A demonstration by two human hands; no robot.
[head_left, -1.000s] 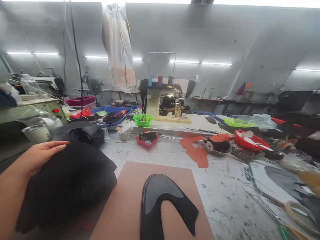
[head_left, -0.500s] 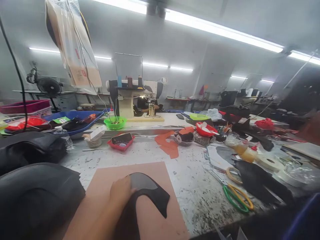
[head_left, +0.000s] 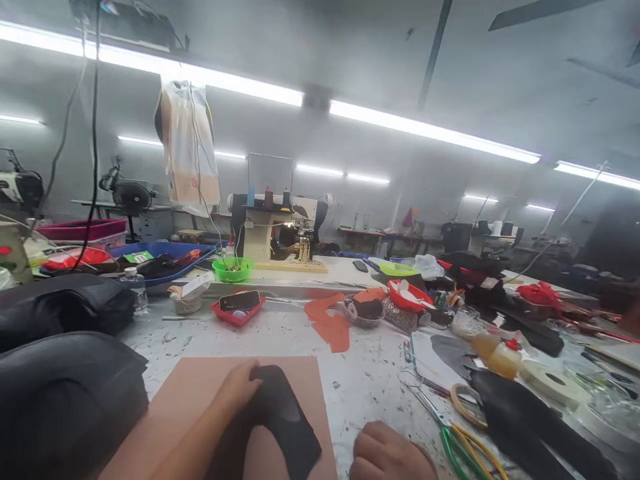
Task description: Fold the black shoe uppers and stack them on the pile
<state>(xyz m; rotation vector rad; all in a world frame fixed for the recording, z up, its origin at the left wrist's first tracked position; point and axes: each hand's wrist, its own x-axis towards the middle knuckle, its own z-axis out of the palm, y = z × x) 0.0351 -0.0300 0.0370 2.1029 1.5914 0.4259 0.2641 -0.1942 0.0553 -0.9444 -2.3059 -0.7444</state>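
Observation:
My left hand point(head_left: 239, 388) grips the upper left edge of a curved black piece point(head_left: 287, 417) that looks like leather or fabric, its thumb along the edge. This piece lies over a pinkish-tan board point(head_left: 187, 380) and bends round in an arch, with a faint greyish area on its upper face. At the lower edge of the view, to the right of the board, is my right hand point(head_left: 393, 453) with its fingers curled in. Whatever it may hold is hidden. Scissors with green and yellow handles point(head_left: 467, 450) lie just right of it.
Black stacked material point(head_left: 65, 407) stands at the left. Behind the board are a red tray with a phone point(head_left: 239, 310), orange scraps point(head_left: 330, 320) and a sewing machine point(head_left: 255, 240). On the right lie a tape roll point(head_left: 467, 405), a glue bottle point(head_left: 504, 360) and black pieces point(head_left: 530, 427).
My right hand has come into view at the bottom. The black piece, still in my left hand, has turned and its grey area shows less. The view has tilted upward.

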